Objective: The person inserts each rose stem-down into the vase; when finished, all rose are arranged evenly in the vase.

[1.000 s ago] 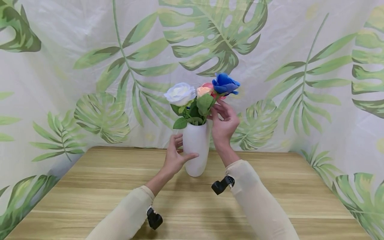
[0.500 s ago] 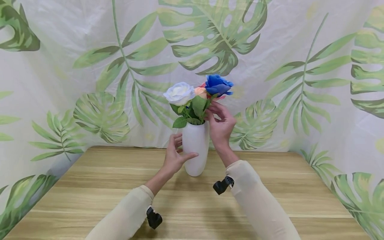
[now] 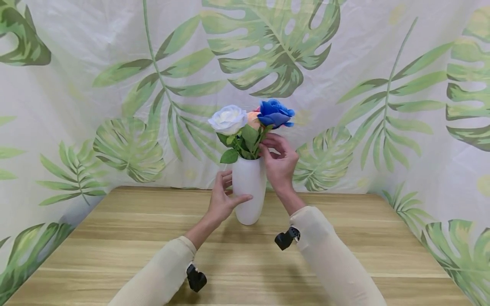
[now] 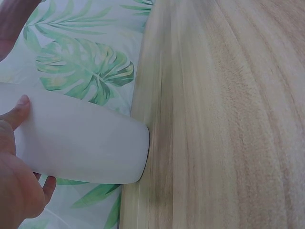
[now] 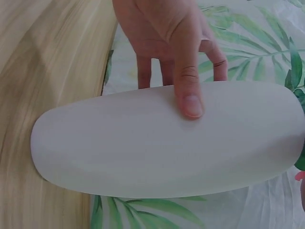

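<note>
A white vase (image 3: 249,191) stands upright on the wooden table, holding several flowers. My left hand (image 3: 222,199) grips its left side, thumb across the front and fingers behind; the right wrist view shows that thumb (image 5: 190,100) on the vase wall. At the rim's right, my right hand (image 3: 281,163) pinches the stem of a blue rose (image 3: 275,113) between thumb and fingers. On the left of the bunch is a white rose (image 3: 228,120). A peach rose (image 3: 253,120) sits between them, partly covered. Green leaves (image 3: 249,138) fan out above the rim.
The wooden table (image 3: 153,225) reaches back to a hanging cloth (image 3: 183,63) printed with green leaves, close behind the vase. Small black cameras sit at the left wrist (image 3: 196,278) and the right wrist (image 3: 287,238).
My right hand has moved down and left, bringing the blue rose lower and nearer the other blooms. It now covers most of the red flower behind. My left hand and the vase have stayed put.
</note>
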Tool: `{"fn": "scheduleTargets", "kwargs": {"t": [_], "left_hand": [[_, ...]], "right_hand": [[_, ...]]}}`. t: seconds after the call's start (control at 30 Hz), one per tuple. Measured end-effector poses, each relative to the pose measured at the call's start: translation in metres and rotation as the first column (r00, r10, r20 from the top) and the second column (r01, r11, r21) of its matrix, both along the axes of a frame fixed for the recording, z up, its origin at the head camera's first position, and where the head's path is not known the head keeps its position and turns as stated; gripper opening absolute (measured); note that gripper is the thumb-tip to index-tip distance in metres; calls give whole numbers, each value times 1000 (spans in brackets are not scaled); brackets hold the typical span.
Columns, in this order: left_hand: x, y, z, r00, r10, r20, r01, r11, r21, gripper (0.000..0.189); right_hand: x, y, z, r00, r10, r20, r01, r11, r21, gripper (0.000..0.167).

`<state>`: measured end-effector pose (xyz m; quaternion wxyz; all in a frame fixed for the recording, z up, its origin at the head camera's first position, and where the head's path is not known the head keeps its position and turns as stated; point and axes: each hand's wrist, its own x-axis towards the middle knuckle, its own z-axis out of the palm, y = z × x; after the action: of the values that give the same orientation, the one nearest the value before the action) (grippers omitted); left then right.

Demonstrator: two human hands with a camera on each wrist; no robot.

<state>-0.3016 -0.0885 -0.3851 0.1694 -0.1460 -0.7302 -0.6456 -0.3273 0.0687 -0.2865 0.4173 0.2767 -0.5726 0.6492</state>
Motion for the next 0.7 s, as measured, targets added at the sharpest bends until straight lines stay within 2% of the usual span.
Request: {"fn": "scheduleTargets", "kwargs": {"t": [0.27, 0.47, 0.7], "left_hand": [[-1, -1, -2, 1000, -3, -1, 3, 1000, -5, 83], [-2, 0, -3, 1000, 4, -17, -4, 1000, -14, 83], [-2, 0, -3, 1000, 8, -12, -8, 1000, -13, 83]], "right_hand": [[-1, 0, 6, 1000, -18, -24, 18, 999, -32, 25], [-2, -2, 8, 998, -52, -30, 50, 998, -50, 34], [-2, -5, 11, 1000, -5, -14, 4, 998, -55, 36]]}}
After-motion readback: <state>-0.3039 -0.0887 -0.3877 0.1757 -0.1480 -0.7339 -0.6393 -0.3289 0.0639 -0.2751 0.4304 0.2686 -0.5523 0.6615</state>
